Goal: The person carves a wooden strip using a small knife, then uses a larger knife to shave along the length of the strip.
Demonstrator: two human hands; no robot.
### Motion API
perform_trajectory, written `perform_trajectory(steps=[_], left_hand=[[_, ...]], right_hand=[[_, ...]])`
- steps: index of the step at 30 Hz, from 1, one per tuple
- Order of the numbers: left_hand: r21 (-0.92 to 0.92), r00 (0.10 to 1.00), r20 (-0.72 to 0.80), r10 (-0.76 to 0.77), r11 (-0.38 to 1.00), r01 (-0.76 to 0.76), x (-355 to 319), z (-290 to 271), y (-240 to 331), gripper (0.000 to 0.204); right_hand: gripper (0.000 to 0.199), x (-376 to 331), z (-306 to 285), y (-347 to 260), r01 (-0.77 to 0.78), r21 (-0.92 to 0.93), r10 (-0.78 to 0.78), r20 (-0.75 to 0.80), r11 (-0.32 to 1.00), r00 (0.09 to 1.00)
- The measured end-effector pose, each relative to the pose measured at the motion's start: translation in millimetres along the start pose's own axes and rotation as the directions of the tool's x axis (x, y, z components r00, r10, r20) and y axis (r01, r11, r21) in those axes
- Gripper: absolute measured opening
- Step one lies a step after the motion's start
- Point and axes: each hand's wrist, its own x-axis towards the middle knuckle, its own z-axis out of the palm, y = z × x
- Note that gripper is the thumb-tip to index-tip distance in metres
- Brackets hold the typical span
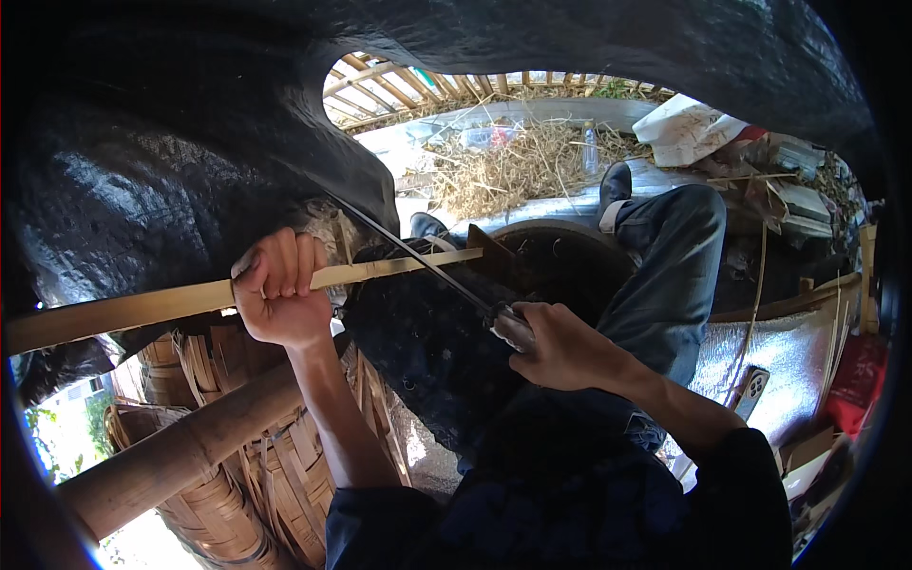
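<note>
My left hand [287, 293] is closed round a long, pale bamboo strip [133, 313], which runs from the left rim across to above my lap. My right hand [570, 350] grips the handle of a long, narrow-bladed knife [418, 255]. Its blade slants up and to the left, crossing the strip in this view just right of my left hand; whether the edge touches it I cannot tell. A dark, dusty cloth [418, 347] covers my lap beneath both. The strip's right end lies near a brown, flat-sided piece [486, 253].
A thick bamboo pole [190, 446] slants across the lower left, beside woven bamboo baskets [223, 518]. Black plastic sheeting [171, 180] hangs at the left and overhead. Ahead lie dry straw [503, 171] and a clear bottle [590, 147]. A phone [751, 391] rests at the right.
</note>
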Motion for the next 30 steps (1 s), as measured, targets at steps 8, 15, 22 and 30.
perform_trajectory(steps=[8, 15, 22, 30], left_hand=[[0.011, 1.0, -0.015, 0.026, 1.0, -0.026, -1, 13, -6, 0.034], [0.012, 0.997, -0.078, -0.012, 1.0, 0.013, 7, 17, -4, 0.033], [0.001, 1.0, -0.026, -0.008, 1.0, 0.008, 9, 17, -10, 0.033], [0.04, 0.999, 0.005, -0.039, 0.998, 0.039, 13, 27, -12, 0.033]], right_hand=[[0.031, 0, 21, 25, -0.093, 0.109, 0.094, -0.003, 0.99, 0.996], [0.032, -8, 4, 6, 0.257, 0.029, -0.25, -0.156, 0.966, 0.956], [0.031, 5, 9, 24, -0.344, 0.115, 0.337, 0.077, 0.932, 0.939], [0.027, -2, 1, 12, 0.117, 0.248, -0.103, -0.069, 0.962, 0.992]])
